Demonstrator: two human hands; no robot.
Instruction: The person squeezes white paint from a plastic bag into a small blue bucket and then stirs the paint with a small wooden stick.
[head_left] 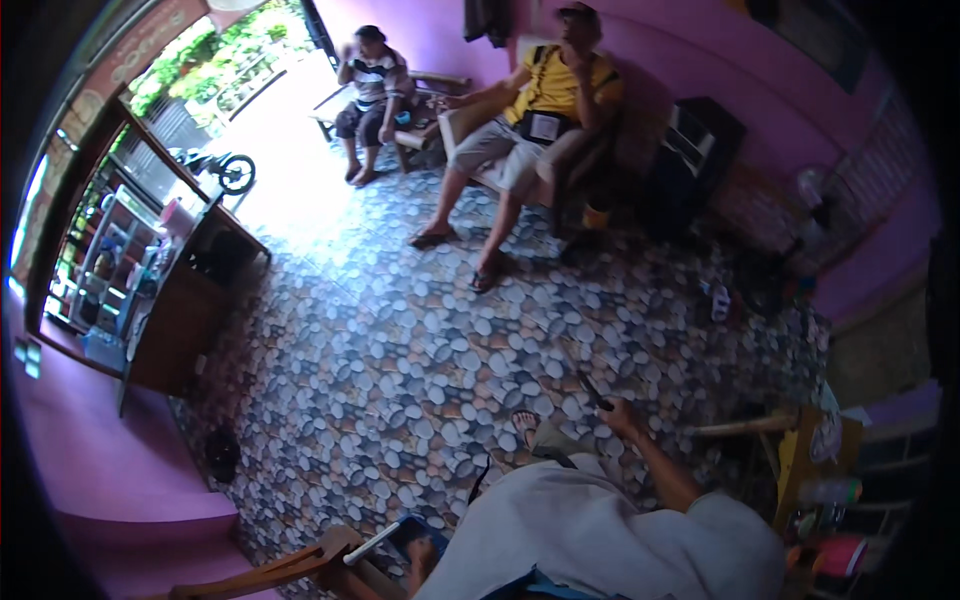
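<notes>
Right hand (pixel 624 418), right of lower centre: your fingers wrapped round a dark slender handle (pixel 597 393), tip angled up-left; forearm slants up-left from the sleeve. Left hand (pixel 422 556), bottom edge left of centre: low against a blue, white-edged object (pixel 408 533); can't tell whether you grip it. Hands well apart. Step, as judged: handling both items over the pebble-patterned floor (pixel 400 350). Next move likely calls for a steady right wrist and care near the curved wooden frame (pixel 335 545), lower left.
</notes>
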